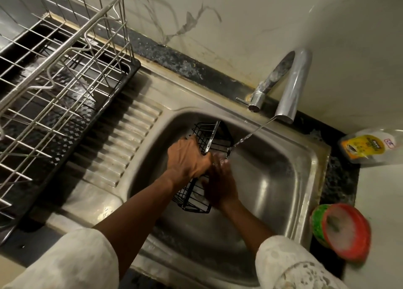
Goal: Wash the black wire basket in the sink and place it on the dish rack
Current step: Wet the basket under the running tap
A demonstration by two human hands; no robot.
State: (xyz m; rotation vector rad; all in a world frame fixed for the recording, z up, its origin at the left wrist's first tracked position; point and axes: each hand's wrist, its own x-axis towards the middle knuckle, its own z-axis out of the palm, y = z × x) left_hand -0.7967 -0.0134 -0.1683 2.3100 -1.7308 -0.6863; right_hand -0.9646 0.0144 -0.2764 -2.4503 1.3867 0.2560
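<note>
I am washing the black basket (201, 134) in the sink (272, 179).

My left hand (187, 158) grips the basket's wires with curled fingers and holds it tipped inside the sink. My right hand (220, 184) is against the basket, close to where the thin water (246, 138) from the tap (290, 88) lands. That hand looks blurry, so I cannot tell if its fingers are curled or flat. I think this is the rub and rinse step. The basket is not on the dish rack (65, 70) yet. Next I need to turn it so water gets on every side. Wet wire is slippery, so I must hold tight. Then I lift it up and left, over the sink edge, onto the rack.
</note>
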